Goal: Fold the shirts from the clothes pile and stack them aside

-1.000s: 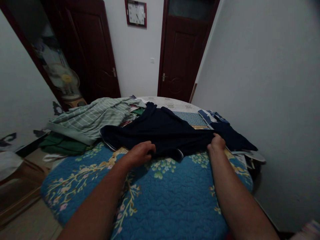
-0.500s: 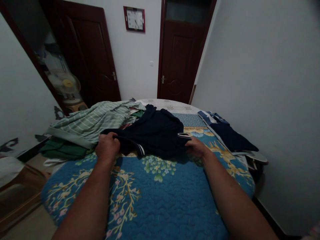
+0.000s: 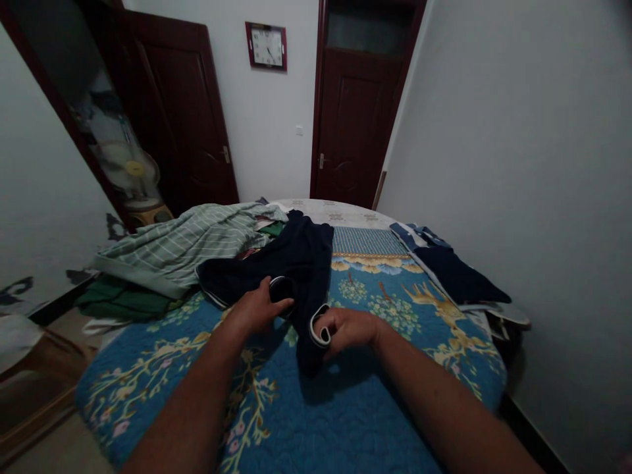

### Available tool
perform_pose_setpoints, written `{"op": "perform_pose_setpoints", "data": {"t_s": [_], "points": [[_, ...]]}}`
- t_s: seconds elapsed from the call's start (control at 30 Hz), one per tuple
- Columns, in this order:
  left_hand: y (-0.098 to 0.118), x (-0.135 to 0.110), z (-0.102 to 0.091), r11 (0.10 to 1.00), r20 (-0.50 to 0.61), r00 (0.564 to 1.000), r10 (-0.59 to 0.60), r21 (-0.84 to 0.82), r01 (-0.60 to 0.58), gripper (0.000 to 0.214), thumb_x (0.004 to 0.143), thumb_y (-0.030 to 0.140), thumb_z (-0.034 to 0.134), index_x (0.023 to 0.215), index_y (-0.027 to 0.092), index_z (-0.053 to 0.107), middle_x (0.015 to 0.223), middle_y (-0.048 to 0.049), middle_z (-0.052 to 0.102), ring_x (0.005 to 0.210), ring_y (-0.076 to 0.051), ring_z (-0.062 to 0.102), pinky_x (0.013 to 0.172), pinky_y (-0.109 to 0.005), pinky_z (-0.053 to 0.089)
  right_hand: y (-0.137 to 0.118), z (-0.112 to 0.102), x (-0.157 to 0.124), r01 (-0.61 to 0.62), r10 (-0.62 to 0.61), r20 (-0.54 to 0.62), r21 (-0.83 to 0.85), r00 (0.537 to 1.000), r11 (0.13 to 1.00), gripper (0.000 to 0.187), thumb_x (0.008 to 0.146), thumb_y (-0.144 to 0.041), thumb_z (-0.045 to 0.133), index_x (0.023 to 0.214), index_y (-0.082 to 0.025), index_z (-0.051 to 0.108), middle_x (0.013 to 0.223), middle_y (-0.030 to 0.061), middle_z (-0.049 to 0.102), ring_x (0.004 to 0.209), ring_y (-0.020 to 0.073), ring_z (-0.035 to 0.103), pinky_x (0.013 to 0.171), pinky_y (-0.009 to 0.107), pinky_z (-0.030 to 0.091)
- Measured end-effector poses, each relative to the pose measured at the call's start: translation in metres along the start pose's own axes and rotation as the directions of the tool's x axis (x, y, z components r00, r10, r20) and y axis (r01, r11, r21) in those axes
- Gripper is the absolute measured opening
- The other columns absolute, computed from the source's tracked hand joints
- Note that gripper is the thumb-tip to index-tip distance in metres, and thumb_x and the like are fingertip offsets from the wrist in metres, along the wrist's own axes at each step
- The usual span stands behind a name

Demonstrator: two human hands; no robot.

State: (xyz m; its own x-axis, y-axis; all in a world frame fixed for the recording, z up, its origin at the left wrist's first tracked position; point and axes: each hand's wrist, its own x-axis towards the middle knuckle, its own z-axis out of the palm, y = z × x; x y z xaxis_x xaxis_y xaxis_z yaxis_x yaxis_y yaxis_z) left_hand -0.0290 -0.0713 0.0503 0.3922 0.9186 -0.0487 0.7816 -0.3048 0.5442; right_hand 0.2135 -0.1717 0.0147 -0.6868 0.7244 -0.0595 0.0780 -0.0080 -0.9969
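Note:
A navy garment (image 3: pixel 291 253) with white-trimmed edges lies crumpled across the far middle of the bed-like surface, its near part lifted by my hands. My left hand (image 3: pixel 255 307) is closed at one round, white-edged opening, thumb and fingers about its rim. My right hand (image 3: pixel 348 329) pinches a second white-edged opening, which curls around the fingertips; some of these fingers are hidden by the cloth. Below the right hand a dark fold hangs close over the blue quilted cover (image 3: pixel 365 408).
Left of the navy garment lies a green striped garment (image 3: pixel 192 240), partly over a dark green cloth (image 3: pixel 123 296). At the right edge rests a folded dark garment (image 3: pixel 459 273). A wooden chair (image 3: pixel 54 368) stands at the left, and a wall (image 3: pixel 557 197) rises at the right.
Both hands have come together toward the middle, the left letting go of the garment's left edge. The garment's right side has been drawn inward and nearer, baring more of the patterned cover.

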Motion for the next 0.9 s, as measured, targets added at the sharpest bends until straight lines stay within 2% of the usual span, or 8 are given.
{"op": "perform_pose_setpoints", "data": {"t_s": [0.23, 0.37, 0.47, 0.5, 0.57, 0.63, 0.8, 0.9], "points": [[0.020, -0.008, 0.021, 0.958, 0.114, 0.972, 0.207, -0.227, -0.178, 0.107, 0.089, 0.048, 0.073, 0.175, 0.018, 0.017, 0.086, -0.0021, 0.078, 0.078, -0.025, 0.076, 0.073, -0.032, 0.052, 0.006, 0.024, 0.025, 0.031, -0.031, -0.028, 0.001, 0.999, 1.000, 0.029, 0.072, -0.026, 0.087, 0.099, -0.016, 0.079, 0.089, 0.0009, 0.073, 0.076, 0.0126, 0.063, 0.076, 0.026, 0.050], [0.023, -0.008, 0.035, 0.920, 0.172, 0.920, 0.352, -0.245, -0.306, 0.065, 0.092, 0.039, 0.067, 0.155, 0.024, 0.057, 0.099, -0.0046, 0.078, 0.091, -0.025, 0.074, 0.080, -0.033, 0.053, 0.000, 0.007, 0.002, -0.033, 0.021, 0.069, 0.171, 0.997, 0.985, 0.032, 0.070, -0.028, 0.083, 0.099, -0.015, 0.080, 0.094, 0.0076, 0.079, 0.086, 0.0198, 0.073, 0.082, 0.032, 0.056], [0.025, -0.008, 0.038, 0.899, 0.193, 0.892, 0.408, -0.254, -0.356, 0.032, 0.091, 0.032, 0.064, 0.119, 0.022, 0.076, 0.114, -0.0077, 0.078, 0.105, -0.026, 0.071, 0.092, -0.034, 0.052, 0.001, -0.020, -0.020, 0.022, 0.036, -0.184, 0.304, 0.982, 0.953, 0.019, 0.074, -0.030, 0.078, 0.086, -0.016, 0.076, 0.088, 0.0101, 0.080, 0.080, 0.0226, 0.075, 0.076, 0.035, 0.060], [0.026, -0.008, 0.037, 0.885, 0.212, 0.877, 0.431, -0.287, -0.366, 0.029, 0.091, 0.032, 0.065, 0.114, 0.021, 0.077, 0.113, -0.0075, 0.078, 0.105, -0.025, 0.070, 0.092, -0.034, 0.052, 0.002, -0.029, -0.026, 0.081, 0.041, -0.363, 0.314, 0.931, 0.946, 0.015, 0.074, -0.028, 0.077, 0.084, -0.017, 0.074, 0.087, 0.0095, 0.079, 0.079, 0.0218, 0.075, 0.074, 0.034, 0.060], [0.030, -0.011, 0.034, 0.841, 0.258, 0.833, 0.489, -0.394, -0.372, 0.027, 0.091, 0.035, 0.067, 0.112, 0.020, 0.077, 0.106, -0.0053, 0.077, 0.098, -0.023, 0.069, 0.088, -0.032, 0.052, 0.007, -0.045, -0.030, 0.183, 0.069, -0.691, 0.285, 0.719, 0.941, 0.016, 0.075, -0.025, 0.079, 0.087, -0.019, 0.072, 0.089, 0.0077, 0.079, 0.079, 0.0198, 0.075, 0.071, 0.030, 0.060], [0.035, -0.016, 0.032, 0.783, 0.313, 0.776, 0.547, -0.519, -0.342, 0.027, 0.090, 0.038, 0.072, 0.110, 0.020, 0.077, 0.099, -0.0028, 0.076, 0.090, -0.020, 0.066, 0.082, -0.030, 0.050, 0.012, -0.054, -0.028, 0.220, 0.124, -0.830, 0.283, 0.544, 0.933, 0.026, 0.077, -0.028, 0.083, 0.100, -0.021, 0.072, 0.093, 0.0062, 0.078, 0.080, 0.0193, 0.075, 0.069, 0.030, 0.060], [0.049, -0.032, 0.031, 0.695, 0.428, 0.603, 0.673, -0.644, -0.319, 0.027, 0.084, 0.042, 0.083, 0.101, 0.021, 0.079, 0.093, -0.0010, 0.075, 0.084, -0.017, 0.064, 0.078, -0.027, 0.048, 0.018, -0.047, -0.003, 0.289, 0.108, -0.782, 0.351, 0.614, 0.891, 0.067, 0.078, -0.034, 0.086, 0.139, -0.028, 0.061, 0.107, 0.0035, 0.080, 0.083, 0.0204, 0.076, 0.071, 0.032, 0.061], [0.051, -0.034, 0.034, 0.717, 0.466, 0.591, 0.658, -0.628, -0.303, 0.031, 0.084, 0.046, 0.082, 0.101, 0.020, 0.079, 0.087, -0.0007, 0.074, 0.080, -0.016, 0.063, 0.073, -0.027, 0.047, 0.019, -0.048, 0.008, 0.336, 0.088, -0.831, 0.316, 0.550, 0.887, 0.078, 0.069, -0.022, 0.083, 0.144, -0.029, 0.060, 0.104, -0.0003, 0.081, 0.082, 0.0198, 0.075, 0.074, 0.031, 0.060]]}}
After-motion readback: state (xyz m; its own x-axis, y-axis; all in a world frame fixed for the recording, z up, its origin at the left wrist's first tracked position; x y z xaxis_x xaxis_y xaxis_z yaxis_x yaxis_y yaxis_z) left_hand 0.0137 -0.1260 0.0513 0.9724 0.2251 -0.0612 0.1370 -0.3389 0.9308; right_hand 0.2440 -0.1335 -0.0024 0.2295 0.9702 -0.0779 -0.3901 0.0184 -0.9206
